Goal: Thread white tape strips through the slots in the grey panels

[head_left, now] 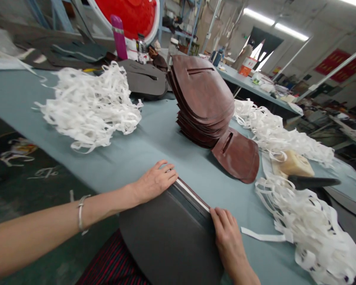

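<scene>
A dark grey leather piece [169, 237] lies face down at the near edge of the blue-grey table [142, 150]. A white tape strip [192, 194] runs along its folded far edge. My left hand [156, 180] rests on the left end of that edge, fingers curled and pressing down on it. At the right end, my right hand [228, 235] presses the fold with its fingers together and flat. A tall stack of brown leather pieces [203, 103] stands beyond, with a single brown piece [239, 154] lying beside it.
A pile of white paper strips [90, 105] lies at the left, and more white strips [311, 221] spread along the right. A tan block [293, 164] and a dark tool [313, 182] sit at the right. A purple bottle [118, 35] and grey pieces [144, 77] stand behind.
</scene>
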{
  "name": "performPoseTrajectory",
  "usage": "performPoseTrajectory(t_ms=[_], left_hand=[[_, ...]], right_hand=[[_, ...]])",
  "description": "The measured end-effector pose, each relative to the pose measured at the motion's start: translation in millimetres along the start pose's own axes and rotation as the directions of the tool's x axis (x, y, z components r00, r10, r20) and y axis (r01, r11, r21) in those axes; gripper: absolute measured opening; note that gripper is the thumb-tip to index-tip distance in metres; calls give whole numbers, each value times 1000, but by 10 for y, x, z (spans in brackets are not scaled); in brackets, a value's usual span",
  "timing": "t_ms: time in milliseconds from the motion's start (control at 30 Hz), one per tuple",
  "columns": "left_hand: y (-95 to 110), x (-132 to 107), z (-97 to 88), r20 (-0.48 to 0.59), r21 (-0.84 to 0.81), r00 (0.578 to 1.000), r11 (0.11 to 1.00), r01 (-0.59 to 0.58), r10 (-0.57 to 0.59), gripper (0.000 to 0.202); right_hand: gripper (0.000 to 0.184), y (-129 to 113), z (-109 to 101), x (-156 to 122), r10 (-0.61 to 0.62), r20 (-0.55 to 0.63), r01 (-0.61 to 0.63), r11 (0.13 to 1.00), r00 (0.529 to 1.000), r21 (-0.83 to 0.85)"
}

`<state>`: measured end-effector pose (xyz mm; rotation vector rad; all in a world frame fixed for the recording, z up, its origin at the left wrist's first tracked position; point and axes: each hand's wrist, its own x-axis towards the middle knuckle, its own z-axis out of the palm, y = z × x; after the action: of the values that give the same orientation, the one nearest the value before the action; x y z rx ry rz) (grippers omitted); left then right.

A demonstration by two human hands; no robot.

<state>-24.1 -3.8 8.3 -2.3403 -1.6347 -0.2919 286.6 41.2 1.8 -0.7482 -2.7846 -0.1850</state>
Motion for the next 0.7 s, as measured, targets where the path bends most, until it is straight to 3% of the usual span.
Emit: performPoseTrajectory(t_ms=[133, 233, 367, 500, 600, 700], left_hand=[[9, -19, 3, -17, -43, 1000, 999, 5, -5, 22], [16, -33, -12, -6, -109, 1000, 994, 20, -21, 24], [-7, -53, -10, 5, -175, 999, 984, 40, -39, 27], [33, 14, -42, 12, -179, 997, 981, 80, -79, 23], [269, 170, -131, 36, -230, 993, 966, 121, -116, 23], [689, 341, -200, 56, -369, 996, 925, 89, -73, 23]], right_hand=[[39, 149, -57, -326, 1, -3, -1, 999, 1000, 47], [27, 148, -85, -250, 119, 27, -122, 977, 993, 176], [18, 191, -142, -123, 292, 61, -293, 880, 954, 374], [16, 246, -172, -122, 328, 123, -347, 823, 937, 449], [16, 235, -149, -110, 350, 127, -369, 822, 928, 434], [20, 191, -100, -67, 363, 106, -376, 854, 926, 360]])
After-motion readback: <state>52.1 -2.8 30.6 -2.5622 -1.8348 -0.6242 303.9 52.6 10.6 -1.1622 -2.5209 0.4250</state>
